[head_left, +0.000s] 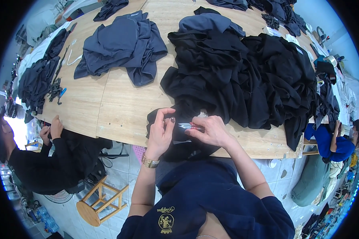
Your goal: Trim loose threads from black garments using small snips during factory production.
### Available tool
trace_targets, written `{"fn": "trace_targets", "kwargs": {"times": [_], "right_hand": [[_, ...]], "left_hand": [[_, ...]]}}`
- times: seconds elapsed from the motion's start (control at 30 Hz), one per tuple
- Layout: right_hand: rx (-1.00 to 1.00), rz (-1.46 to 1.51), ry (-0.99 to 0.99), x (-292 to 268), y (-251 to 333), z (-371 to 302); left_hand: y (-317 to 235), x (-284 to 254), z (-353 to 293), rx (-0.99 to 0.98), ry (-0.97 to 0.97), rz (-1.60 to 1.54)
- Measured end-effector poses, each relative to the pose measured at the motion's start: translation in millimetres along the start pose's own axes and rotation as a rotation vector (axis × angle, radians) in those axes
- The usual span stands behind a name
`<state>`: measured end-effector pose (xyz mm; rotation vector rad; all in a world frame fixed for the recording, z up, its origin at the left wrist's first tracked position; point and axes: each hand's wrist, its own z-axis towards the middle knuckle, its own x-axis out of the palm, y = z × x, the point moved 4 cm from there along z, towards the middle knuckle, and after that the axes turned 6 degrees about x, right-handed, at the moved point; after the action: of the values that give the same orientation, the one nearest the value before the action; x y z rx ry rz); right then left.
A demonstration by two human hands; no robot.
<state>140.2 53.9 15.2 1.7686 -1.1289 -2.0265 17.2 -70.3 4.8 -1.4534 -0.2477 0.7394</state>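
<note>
In my right hand [212,130] is a small pair of thread snips [186,126] with red handles, its blades pointing left toward my other hand. My left hand [161,133] is raised just beside the snips' tips, thumb and forefinger apart, with nothing plainly visible between them. Under and around both hands lies a black garment [195,150], which hangs over the table's near edge into my lap. It joins or touches a large heap of black garments [219,67] beyond. Any thread at the blades is too small to make out.
A pile of dark grey-blue garments [119,42] lies on the wooden table [127,103], far left. At the left edge sits a person in black [48,163], near a wooden stool [89,213]. Another person in blue [339,147] is at the far right. Dark clothes [38,81] line the table's left side.
</note>
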Motion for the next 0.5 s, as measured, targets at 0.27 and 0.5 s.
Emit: {"fn": "trace_targets", "kwargs": {"times": [0.27,0.5], "right_hand": [[-0.056,-0.026,-0.045,-2.9,1.3,-0.8],[0.073,0.124,-0.107,-3.8,-13.2,-1.4]], "left_hand": [[-3.2,1.4,1.2,-0.006,0.030,0.036],[0.3,0.8,1.1,-0.026,0.019,0.026]]}}
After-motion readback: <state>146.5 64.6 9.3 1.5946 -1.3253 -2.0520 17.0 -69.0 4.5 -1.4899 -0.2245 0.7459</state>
